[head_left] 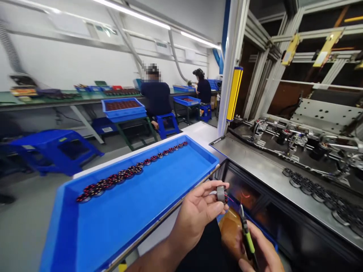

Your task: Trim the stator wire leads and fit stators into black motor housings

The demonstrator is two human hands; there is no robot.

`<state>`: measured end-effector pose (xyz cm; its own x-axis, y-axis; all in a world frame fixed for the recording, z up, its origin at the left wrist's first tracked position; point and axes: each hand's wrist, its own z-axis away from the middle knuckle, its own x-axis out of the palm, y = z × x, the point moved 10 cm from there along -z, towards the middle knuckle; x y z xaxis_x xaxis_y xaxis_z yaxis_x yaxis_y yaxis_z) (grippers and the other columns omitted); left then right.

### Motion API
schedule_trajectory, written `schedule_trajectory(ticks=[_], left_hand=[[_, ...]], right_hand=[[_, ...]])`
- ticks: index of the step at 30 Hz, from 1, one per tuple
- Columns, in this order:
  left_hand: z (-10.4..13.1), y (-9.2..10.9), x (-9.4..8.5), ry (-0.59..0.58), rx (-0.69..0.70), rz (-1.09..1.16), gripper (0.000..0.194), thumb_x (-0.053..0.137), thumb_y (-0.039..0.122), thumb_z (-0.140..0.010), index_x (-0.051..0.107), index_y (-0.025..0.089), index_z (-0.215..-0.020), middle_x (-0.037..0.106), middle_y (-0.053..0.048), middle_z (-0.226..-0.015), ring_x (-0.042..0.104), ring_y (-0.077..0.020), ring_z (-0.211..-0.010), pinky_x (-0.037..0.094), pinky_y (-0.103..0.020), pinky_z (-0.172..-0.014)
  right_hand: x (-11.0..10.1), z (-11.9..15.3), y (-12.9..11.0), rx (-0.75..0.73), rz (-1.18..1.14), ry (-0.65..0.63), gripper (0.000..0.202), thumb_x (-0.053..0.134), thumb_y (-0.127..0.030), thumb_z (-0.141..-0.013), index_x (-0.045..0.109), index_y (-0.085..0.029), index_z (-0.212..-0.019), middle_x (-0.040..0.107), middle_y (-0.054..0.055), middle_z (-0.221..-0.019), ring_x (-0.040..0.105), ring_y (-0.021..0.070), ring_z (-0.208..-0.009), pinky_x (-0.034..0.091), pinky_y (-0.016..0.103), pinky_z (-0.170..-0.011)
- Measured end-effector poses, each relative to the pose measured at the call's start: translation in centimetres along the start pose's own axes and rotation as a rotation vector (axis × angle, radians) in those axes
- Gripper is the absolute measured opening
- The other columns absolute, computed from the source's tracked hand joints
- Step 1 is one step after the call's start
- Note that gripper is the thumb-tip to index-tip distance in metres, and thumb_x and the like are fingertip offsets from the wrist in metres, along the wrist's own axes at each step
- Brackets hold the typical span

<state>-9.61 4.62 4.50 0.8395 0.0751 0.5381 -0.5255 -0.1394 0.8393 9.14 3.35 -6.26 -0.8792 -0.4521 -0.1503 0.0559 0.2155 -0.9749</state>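
Between the fingertips and thumb of my left hand [195, 211] is a small round motor part [221, 193], grey on its side, with thin red wires trailing to the right. My right hand [262, 249] is wrapped round pliers [248, 238] with green and black handles. The pliers' tip points up, just right of the part, close to a loose piece of red wire [245, 195]. A large blue tray [136, 211] lies to the left of my hands, with a line of similar round parts [113, 179] along its far side.
On the right, a metal ledge [255, 151] of a machine holds a row of black round parts [320, 192]. A yellow light barrier [235, 94] stands upright beside it. Two seated people [155, 94] are at a far bench; blue stools [56, 147] stand at left.
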Motion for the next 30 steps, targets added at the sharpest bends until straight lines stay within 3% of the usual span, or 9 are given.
schedule_trajectory(ticks=[3,5,12,23,30], left_hand=[[0.3,-1.1,1.1,-0.058,-0.023,0.028,0.035,0.086,0.024,-0.073,0.075,0.02,-0.106,0.076,-0.008,-0.1,0.069,-0.0105,-0.07,0.054,-0.015,-0.06],[0.4,-1.6,1.7,-0.095,-0.021,0.047,0.033,0.084,0.02,-0.075,0.076,0.02,-0.107,0.077,-0.008,-0.097,0.069,-0.0104,-0.072,0.055,-0.014,-0.06],[0.7,-1.8,3.0,-0.166,-0.025,0.105,0.034,0.082,0.015,-0.078,0.075,0.022,-0.11,0.078,-0.005,-0.093,0.071,-0.01,-0.077,0.056,-0.012,-0.065],[0.7,-2.7,2.9,-0.179,-0.052,0.072,0.034,0.082,0.015,-0.078,0.075,0.021,-0.111,0.077,-0.005,-0.09,0.069,-0.0085,-0.074,0.053,-0.012,-0.065],[0.6,-2.7,2.6,-0.15,-0.034,0.04,0.035,0.083,0.02,-0.077,0.075,0.022,-0.111,0.075,-0.005,-0.088,0.068,-0.0096,-0.074,0.053,-0.014,-0.065]], right_hand=[[-1.2,0.7,-3.7,-0.26,0.363,0.019,0.064,0.067,-0.024,-0.087,0.047,-0.027,-0.147,0.068,0.014,-0.128,0.069,0.0273,-0.113,0.059,0.033,-0.093],[-0.7,0.8,-5.5,-0.383,0.508,0.002,0.067,0.065,-0.021,-0.085,0.044,-0.024,-0.149,0.065,0.015,-0.133,0.065,0.0301,-0.121,0.058,0.035,-0.097],[0.5,0.0,-8.5,-0.513,0.576,0.051,0.074,0.052,-0.008,-0.08,0.037,-0.022,-0.152,0.062,0.012,-0.131,0.066,0.0246,-0.118,0.058,0.027,-0.092],[0.3,-0.4,-9.6,-0.605,0.552,0.083,0.075,0.051,-0.002,-0.083,0.037,-0.024,-0.153,0.072,0.007,-0.092,0.073,0.0208,-0.08,0.057,0.022,-0.056],[-1.2,1.0,-7.0,-0.539,0.586,0.247,0.057,0.056,-0.01,-0.089,0.053,-0.023,-0.144,0.074,0.009,-0.103,0.075,0.0214,-0.087,0.06,0.022,-0.064]])
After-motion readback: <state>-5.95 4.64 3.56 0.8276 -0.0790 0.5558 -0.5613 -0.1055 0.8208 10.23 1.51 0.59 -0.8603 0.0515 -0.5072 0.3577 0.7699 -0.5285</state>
